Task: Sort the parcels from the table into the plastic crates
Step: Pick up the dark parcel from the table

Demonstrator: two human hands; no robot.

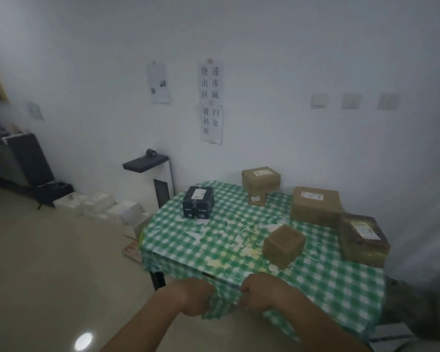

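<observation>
Several parcels lie on a table under a green checked cloth [323,283]. A black box [198,202] stands at the far left. Two brown boxes are stacked at the back, the upper one [261,179] on a smaller one [256,198]. A wide brown box [315,205] sits at the right, a small brown box [283,245] in the middle, and a wrapped box [363,240] at the far right. My left hand [194,297] and my right hand [258,292] both grip the cloth's hanging near edge. No plastic crate is in view.
White boxes [107,203] line the wall on the floor at the left. A black shelf [145,162] juts from the wall beside the table. Dark furniture [28,163] stands at the far left. Paper notices [211,102] hang on the wall. Bare floor [61,262] spreads left.
</observation>
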